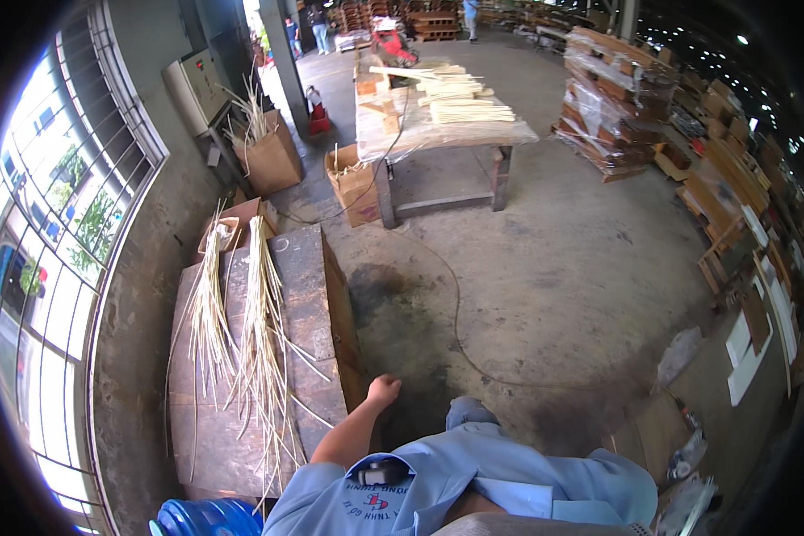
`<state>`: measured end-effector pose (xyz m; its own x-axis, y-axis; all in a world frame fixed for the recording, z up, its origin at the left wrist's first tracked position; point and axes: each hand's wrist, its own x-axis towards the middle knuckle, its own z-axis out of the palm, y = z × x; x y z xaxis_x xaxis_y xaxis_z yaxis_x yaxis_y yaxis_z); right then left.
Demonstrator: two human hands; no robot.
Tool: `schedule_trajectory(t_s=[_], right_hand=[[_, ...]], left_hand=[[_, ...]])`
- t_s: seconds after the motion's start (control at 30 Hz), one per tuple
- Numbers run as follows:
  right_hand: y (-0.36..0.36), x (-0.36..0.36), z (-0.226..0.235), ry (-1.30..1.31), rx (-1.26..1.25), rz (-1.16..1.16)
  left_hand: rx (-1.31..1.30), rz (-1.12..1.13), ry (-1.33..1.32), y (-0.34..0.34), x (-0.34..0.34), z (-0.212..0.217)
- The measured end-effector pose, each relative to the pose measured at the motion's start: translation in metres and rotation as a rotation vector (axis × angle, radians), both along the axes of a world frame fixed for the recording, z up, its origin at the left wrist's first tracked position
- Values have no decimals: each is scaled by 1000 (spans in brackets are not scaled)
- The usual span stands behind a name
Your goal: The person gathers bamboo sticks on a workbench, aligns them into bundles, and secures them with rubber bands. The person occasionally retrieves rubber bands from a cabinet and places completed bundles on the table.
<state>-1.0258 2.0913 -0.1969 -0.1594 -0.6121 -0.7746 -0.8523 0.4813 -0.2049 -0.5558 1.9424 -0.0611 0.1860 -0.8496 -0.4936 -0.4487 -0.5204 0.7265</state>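
My left hand [384, 390] is stretched out in front of me with its fingers curled in a loose fist, and nothing shows in it. It hangs just right of a dark, worn wooden worktop [308, 268], near its side edge. Two bundles of thin pale strips, like rattan or cane, lie on that top: a longer bundle [259, 313] and a shorter bundle [210, 304] left of it. Loose ends fan out toward me. My right hand is out of sight; only the blue right sleeve [612, 478] shows.
A table [456, 134] ahead bears more pale strips [464, 94]. Cardboard boxes [268, 156] stand by the wall. A cable [458, 304] crosses the concrete floor. Wrapped stacked wood [612, 103] stands far right. A blue water bottle [205, 518] is at lower left. People stand far off.
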Motion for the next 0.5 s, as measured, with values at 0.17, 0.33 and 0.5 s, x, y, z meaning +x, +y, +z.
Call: schedule_trajectory(t_s=[0.17, 0.33, 0.5], right_hand=[[-186, 76, -37, -169, -40, 279], [-444, 181, -43, -149, -95, -175], [-692, 311, -3, -320, -376, 9]], left_hand=[[-45, -15, 8, -122, 48, 4], [486, 1, -173, -185, 124, -6], [567, 335, -7, -243, 211, -7]])
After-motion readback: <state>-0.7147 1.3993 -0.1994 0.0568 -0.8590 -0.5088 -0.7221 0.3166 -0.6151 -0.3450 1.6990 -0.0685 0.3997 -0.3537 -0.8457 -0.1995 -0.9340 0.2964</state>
